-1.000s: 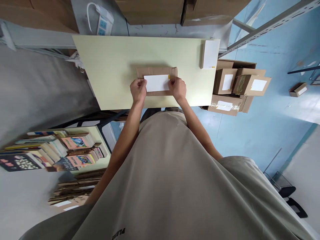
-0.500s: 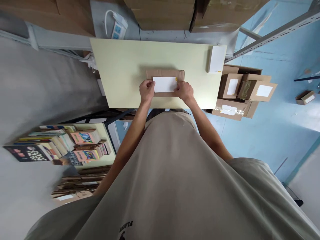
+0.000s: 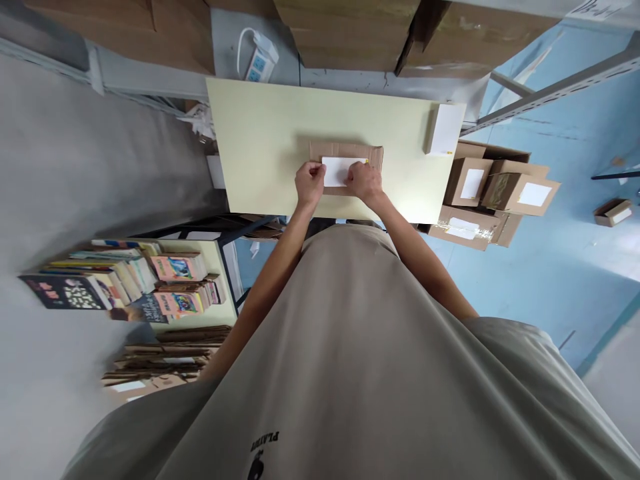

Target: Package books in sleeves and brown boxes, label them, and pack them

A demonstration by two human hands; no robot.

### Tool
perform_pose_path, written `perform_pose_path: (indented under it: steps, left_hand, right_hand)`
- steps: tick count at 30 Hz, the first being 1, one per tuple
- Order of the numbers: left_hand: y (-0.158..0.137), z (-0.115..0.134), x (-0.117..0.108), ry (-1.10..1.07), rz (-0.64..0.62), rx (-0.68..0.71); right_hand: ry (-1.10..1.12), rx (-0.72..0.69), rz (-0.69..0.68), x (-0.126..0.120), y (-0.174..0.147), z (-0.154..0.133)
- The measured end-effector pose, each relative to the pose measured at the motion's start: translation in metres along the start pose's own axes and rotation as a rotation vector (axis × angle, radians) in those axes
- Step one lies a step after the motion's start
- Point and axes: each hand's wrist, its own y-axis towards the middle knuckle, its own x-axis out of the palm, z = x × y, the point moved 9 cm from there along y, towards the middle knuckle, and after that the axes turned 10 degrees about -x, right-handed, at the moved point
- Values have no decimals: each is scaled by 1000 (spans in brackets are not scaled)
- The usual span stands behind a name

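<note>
A small brown cardboard box lies on the pale yellow tabletop in front of me. On its upper face is a white label with a small yellow mark at the top right corner. My left hand is closed, thumb and fingers pinched at the label's left edge. My right hand has its fingers curled and pressed down on the label, covering the right part of it. A stack of white labels rests at the table's far right corner.
Large cartons stand on a shelf behind the table, near a white power strip. Labelled boxes are piled to the right. At lower left are books and flattened cardboard. A metal shelf post rises at right.
My right hand has moved left from the label's right edge onto its face. My left hand stays at the left edge. The whole view has shifted slightly.
</note>
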Motion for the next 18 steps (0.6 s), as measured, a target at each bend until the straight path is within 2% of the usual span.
perform_pose_path:
  steps: [5, 12, 18]
  left_hand:
    - [2, -3, -1, 0, -3, -5]
    - [-1, -1, -1, 16, 10, -6]
    - [-6, 7, -1, 49, 33, 2]
  right_hand:
    - [28, 31, 92, -19, 11, -17]
    - [-21, -7, -73, 1, -1, -35]
    - [12, -16, 33, -4, 22, -39]
